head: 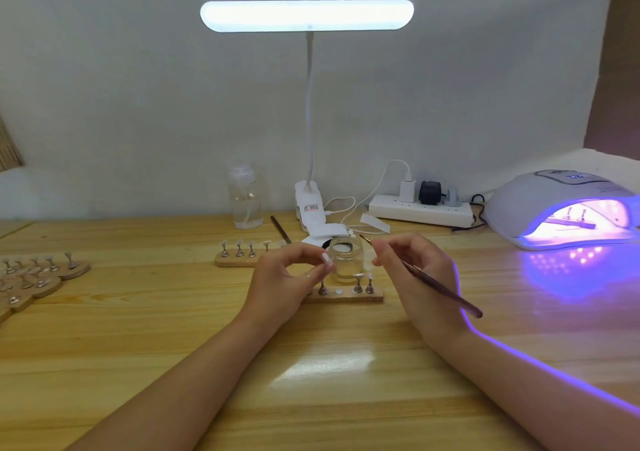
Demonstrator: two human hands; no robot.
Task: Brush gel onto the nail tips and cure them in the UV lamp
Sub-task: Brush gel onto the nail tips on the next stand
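My left hand (pixel 289 277) pinches a small nail tip (pixel 325 258) between thumb and fingers, just left of an open glass jar (pixel 344 258) of clear gel. My right hand (pixel 415 270) grips a thin brown brush (pixel 440 289), its bristle end pointing up-left over the jar. Below both hands lies a wooden holder strip (pixel 346 299) with metal stands carrying nail tips (pixel 368 275). At the right, the white UV lamp (pixel 554 204) glows purple, and another holder strip with stands (pixel 571 223) sits inside it.
A second wooden strip with nail tips (pixel 239 253) lies behind my left hand. Several round wooden stands (pixel 38 270) sit at the table's left edge. A clear bottle (pixel 244 196), a clip desk lamp (pixel 308 204), a spare brush (pixel 281 229) and a power strip (pixel 420 210) line the back.
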